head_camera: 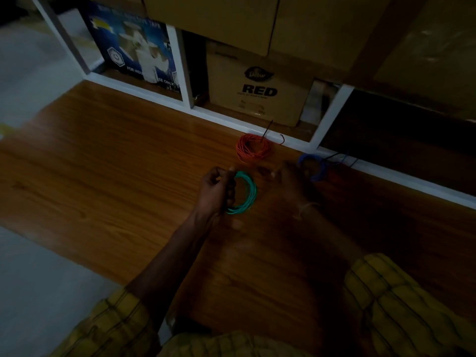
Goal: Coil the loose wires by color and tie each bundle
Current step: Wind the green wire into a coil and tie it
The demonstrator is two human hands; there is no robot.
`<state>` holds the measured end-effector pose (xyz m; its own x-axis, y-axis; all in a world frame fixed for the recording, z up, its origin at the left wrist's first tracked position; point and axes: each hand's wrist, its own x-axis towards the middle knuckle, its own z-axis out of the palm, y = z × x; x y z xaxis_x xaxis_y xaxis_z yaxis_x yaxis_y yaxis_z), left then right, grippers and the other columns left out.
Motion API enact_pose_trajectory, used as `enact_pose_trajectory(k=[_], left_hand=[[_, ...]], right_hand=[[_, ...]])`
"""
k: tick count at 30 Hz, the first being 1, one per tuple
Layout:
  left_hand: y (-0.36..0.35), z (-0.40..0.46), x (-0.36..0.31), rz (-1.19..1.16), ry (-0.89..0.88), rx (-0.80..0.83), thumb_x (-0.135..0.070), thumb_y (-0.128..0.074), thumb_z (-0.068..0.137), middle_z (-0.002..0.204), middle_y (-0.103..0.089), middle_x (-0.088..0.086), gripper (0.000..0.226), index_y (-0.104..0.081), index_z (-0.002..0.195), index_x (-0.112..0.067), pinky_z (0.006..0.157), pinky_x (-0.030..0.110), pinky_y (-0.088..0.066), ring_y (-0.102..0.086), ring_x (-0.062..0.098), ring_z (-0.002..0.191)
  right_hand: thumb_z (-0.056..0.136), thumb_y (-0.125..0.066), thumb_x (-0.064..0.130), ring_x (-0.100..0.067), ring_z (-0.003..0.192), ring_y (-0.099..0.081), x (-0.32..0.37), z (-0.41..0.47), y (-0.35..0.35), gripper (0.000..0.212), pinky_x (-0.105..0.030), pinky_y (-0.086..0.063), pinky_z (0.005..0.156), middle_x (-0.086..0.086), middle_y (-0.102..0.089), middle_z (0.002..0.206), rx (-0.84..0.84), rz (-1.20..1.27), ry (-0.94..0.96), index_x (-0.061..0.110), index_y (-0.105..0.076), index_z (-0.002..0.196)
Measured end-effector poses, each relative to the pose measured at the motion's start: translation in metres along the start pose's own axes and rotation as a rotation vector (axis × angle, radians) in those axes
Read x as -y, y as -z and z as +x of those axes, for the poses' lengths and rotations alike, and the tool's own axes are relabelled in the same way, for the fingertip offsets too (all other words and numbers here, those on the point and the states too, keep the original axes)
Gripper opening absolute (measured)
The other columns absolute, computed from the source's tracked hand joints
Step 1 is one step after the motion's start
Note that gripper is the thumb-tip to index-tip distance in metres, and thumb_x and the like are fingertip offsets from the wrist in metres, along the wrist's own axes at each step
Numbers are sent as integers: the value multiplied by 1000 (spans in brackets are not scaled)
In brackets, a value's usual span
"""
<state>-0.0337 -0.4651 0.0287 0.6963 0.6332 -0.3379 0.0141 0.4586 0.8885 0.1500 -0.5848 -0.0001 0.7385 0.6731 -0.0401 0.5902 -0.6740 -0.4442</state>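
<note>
A green wire coil point(248, 191) stands upright on the wooden table point(103, 163), and my left hand point(217, 191) grips its left side with curled fingers. My right hand point(291, 181) is blurred in the dim light, just right of the green coil; its fingers cannot be made out. An orange coil point(253, 148) with a dark tie sticking up lies near the table's back edge. A blue coil point(315, 167) with dark tie ends lies to its right, just behind my right hand.
White shelf frames point(332, 117) run along the table's back edge. Behind them stand a brown carton point(260, 86) printed RED and a blue tape box point(136, 50). More cartons are stacked above. Grey floor point(38, 279) lies to the left.
</note>
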Motion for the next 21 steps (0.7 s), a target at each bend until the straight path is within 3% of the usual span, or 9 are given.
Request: enact_pose_trajectory(k=[2, 5, 8, 11, 15, 18, 21], left_hand=[[5, -2, -2, 2, 0, -14, -24, -60, 108, 64, -42, -4, 27, -50, 84, -16, 42, 24, -26, -30, 10, 49], [14, -7, -10, 11, -31, -24, -23, -59, 108, 64, -42, -3, 25, -49, 86, -15, 40, 23, -26, -31, 8, 48], [24, -11, -19, 2, -48, -22, -23, -59, 108, 63, -42, -4, 25, -49, 87, -15, 39, 22, -27, -32, 7, 46], [35, -15, -27, -29, -39, -9, -23, -60, 108, 60, -43, -7, 24, -49, 87, -16, 40, 22, -28, -31, 7, 46], [46, -21, -41, -45, -37, 5, -22, -59, 108, 61, -43, -7, 23, -49, 87, -17, 41, 21, -27, -32, 7, 47], [54, -24, -52, -76, -24, 19, -21, -58, 108, 62, -45, -8, 24, -48, 86, -18, 41, 20, -27, -32, 6, 48], [59, -24, -60, -78, -25, 10, -22, -60, 108, 63, -46, -7, 24, -49, 87, -18, 41, 20, -28, -34, 7, 48]], right_hand=[[101, -59, 18, -22, 105, -61, 20, -14, 9, 12, -36, -49, 87, -9, -65, 113, 55, 334, -94, 10, -63, 108], [101, -61, 19, -15, 92, -63, 46, -42, 26, 1, -31, -52, 76, -6, -66, 105, 94, 669, -138, 20, -61, 102], [100, -60, 11, -9, 79, -63, 66, -67, 44, 11, -22, -50, 68, -5, -68, 98, 173, 848, -67, 18, -63, 108], [101, -55, 5, -13, 83, -64, 88, -85, 57, 18, -22, -51, 71, -4, -71, 94, 241, 988, -28, 10, -71, 109], [103, -39, 0, -22, 94, -68, 113, -99, 68, 33, -29, -56, 79, -15, -72, 104, 379, 1293, -21, 0, -69, 118], [97, -50, -9, -22, 99, -70, 127, -105, 67, 31, -28, -58, 83, -15, -73, 108, 348, 1333, 33, 1, -69, 119], [94, -63, 1, -18, 94, -71, 141, -108, 61, 22, -25, -58, 78, -11, -75, 105, 251, 1223, 67, 7, -72, 113]])
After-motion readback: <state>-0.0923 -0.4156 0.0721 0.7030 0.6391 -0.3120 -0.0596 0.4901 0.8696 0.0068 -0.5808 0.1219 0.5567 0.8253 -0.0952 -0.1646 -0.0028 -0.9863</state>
